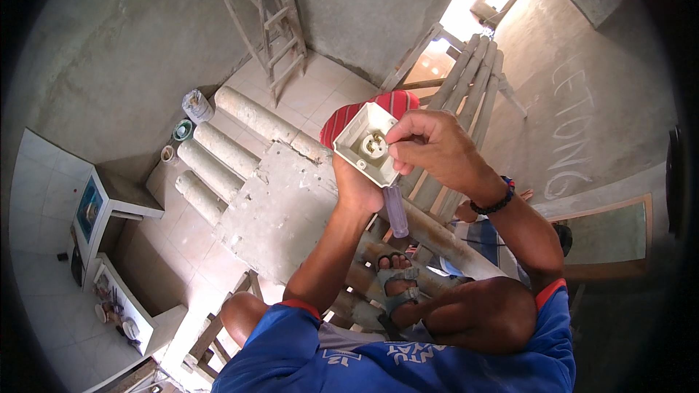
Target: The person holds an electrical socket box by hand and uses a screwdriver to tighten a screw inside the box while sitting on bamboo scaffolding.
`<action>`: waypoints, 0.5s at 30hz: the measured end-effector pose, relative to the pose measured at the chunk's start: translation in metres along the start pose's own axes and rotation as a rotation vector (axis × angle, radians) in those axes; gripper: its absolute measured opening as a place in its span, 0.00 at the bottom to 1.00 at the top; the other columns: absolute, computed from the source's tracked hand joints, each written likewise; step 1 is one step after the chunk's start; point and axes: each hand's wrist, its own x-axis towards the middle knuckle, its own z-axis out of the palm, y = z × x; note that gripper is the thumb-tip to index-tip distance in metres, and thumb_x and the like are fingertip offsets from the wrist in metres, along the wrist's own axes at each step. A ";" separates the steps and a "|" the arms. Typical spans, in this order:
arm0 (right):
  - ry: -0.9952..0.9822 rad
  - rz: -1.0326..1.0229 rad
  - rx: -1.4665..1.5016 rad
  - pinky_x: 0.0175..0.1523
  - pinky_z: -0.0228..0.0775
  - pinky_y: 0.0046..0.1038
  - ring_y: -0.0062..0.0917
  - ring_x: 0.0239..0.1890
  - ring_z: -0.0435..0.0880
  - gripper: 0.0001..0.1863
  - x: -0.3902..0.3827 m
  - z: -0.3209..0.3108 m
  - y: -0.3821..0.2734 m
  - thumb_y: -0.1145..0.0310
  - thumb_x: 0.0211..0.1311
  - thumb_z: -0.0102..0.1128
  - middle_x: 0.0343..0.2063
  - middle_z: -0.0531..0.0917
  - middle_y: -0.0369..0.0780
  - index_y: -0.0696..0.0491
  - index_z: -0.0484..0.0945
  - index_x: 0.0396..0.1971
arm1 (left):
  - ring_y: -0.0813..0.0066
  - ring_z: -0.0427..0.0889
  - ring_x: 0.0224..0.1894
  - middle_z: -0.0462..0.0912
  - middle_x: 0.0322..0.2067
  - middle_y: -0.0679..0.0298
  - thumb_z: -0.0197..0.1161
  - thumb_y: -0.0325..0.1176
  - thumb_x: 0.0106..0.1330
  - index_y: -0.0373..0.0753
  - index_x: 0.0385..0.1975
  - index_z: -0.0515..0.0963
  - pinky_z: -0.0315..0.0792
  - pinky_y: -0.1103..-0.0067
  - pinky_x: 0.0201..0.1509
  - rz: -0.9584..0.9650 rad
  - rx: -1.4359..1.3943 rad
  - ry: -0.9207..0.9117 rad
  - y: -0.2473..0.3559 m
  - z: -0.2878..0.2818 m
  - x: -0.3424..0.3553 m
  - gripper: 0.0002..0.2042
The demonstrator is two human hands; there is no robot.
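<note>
My left hand (pixel 352 183) holds a white square plastic box (pixel 352 144) from beneath, its open face upward, with a round fitting (pixel 373 144) inside. My right hand (pixel 429 147) has thumb and forefinger pinched at the right side of that fitting; whatever is between them is too small to make out. A translucent purple handle (pixel 395 211) points down below the box; I cannot tell which fingers grip it. Behind the box lies a red striped cloth (pixel 336 122).
I squat on bamboo poles (pixel 477 80) and pipe-like lengths beside a grey speckled board (pixel 262 218), raised above tiles. A wooden trestle (pixel 266 32) stands by the wall, buckets (pixel 196 105) at left, a tiled counter (pixel 124 200) lower left. Another person's hand (pixel 466 211) shows below right.
</note>
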 end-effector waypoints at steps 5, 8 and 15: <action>-0.012 0.002 -0.072 0.28 0.71 0.18 0.16 0.22 0.78 0.04 -0.001 0.003 -0.005 0.77 0.57 0.60 0.22 0.80 0.38 0.62 0.78 0.30 | 0.70 0.80 0.36 0.80 0.38 0.63 0.39 0.50 0.66 0.41 0.45 0.74 0.73 0.75 0.34 -0.088 -0.044 -0.052 0.004 -0.003 -0.002 0.23; -0.021 -0.051 -0.219 0.27 0.69 0.17 0.15 0.22 0.77 0.03 -0.001 0.004 -0.007 0.77 0.56 0.60 0.21 0.79 0.37 0.61 0.79 0.29 | 0.70 0.79 0.36 0.80 0.38 0.63 0.40 0.50 0.66 0.41 0.45 0.74 0.73 0.76 0.33 -0.118 -0.056 -0.079 0.003 -0.004 -0.003 0.22; 0.016 -0.140 -0.352 0.32 0.70 0.19 0.14 0.27 0.78 0.04 0.003 0.001 0.009 0.78 0.54 0.61 0.25 0.80 0.35 0.61 0.79 0.30 | 0.70 0.79 0.39 0.79 0.38 0.63 0.41 0.49 0.66 0.40 0.44 0.75 0.73 0.75 0.40 -0.063 -0.019 0.046 -0.002 -0.003 0.003 0.21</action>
